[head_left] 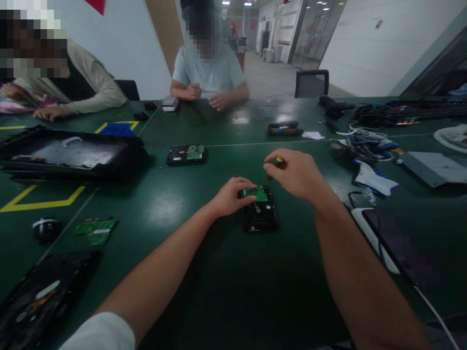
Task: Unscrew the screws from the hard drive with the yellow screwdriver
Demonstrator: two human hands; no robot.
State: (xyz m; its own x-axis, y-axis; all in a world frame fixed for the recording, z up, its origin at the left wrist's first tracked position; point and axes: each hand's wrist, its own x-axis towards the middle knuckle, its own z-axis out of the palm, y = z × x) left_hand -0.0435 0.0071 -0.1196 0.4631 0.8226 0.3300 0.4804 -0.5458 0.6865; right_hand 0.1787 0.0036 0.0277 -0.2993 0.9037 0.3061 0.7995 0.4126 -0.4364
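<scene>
On the dark green worktop (204, 272) a black hard drive (260, 217) lies flat in front of the person, its green circuit board (260, 193) facing up at the far end. The left hand (230, 195) rests on the drive's far left corner, fingers curled down with their tips touching the edge of the board, not closed round anything. The right hand (295, 172) hovers just beyond and to the right of the drive, its fingers pinched narrow round the yellow-topped handle of a small screwdriver (278, 161); the tool's tip is hidden behind the hand, so whether it touches the drive cannot be told. Farther off, to the left, a second hard drive (187, 154) lies with its own green board up, well apart from the first. A loose circuit board (96, 229) lies near the left edge beside a small round black object (45, 228), and a black tray (69, 154) stands behind them. To the right lie white cloths (375, 181), a tangle of cables (365, 143) and a grey flat case (434, 167). Two other people sit across the worktop, one in a pale shirt (209, 73) with both hands on the surface, one in a beige sleeve (98, 87) at the far left.
</scene>
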